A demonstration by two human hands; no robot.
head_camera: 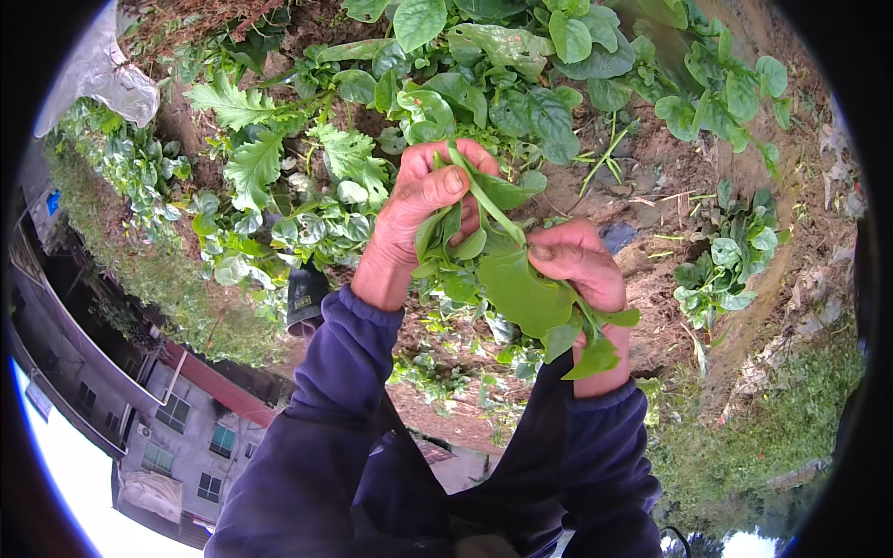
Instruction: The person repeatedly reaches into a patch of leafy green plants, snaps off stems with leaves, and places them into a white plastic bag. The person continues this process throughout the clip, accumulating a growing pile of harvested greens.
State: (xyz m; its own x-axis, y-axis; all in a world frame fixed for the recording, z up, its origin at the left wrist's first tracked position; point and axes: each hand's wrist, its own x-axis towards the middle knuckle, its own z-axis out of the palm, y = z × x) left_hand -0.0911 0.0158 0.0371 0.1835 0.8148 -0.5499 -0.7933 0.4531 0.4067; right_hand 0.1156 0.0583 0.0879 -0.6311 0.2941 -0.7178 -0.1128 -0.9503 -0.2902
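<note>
Both hands are on one cut leafy green stem [486, 197], held up over the garden bed. My left hand [422, 195] grips its upper part, thumb along the thick pale stalk, with several small leaves bunched under the fingers. Lower and to the right, my right hand [584, 264] pinches the stalk between thumb and fingers. A broad green leaf [523, 293] hangs from that point, and smaller leaves spread over the right palm and wrist. The right fingertips are partly hidden behind the foliage.
Broad-leaved plants [537, 115] grow beyond the hands, with jagged-leaved greens [254, 164] to the left. A heap of greens [732, 258] lies on the soil at right, near loose stalks [607, 160]. A dark boot [305, 296] stands below my left forearm. Plastic sheeting [129, 91] is at upper left.
</note>
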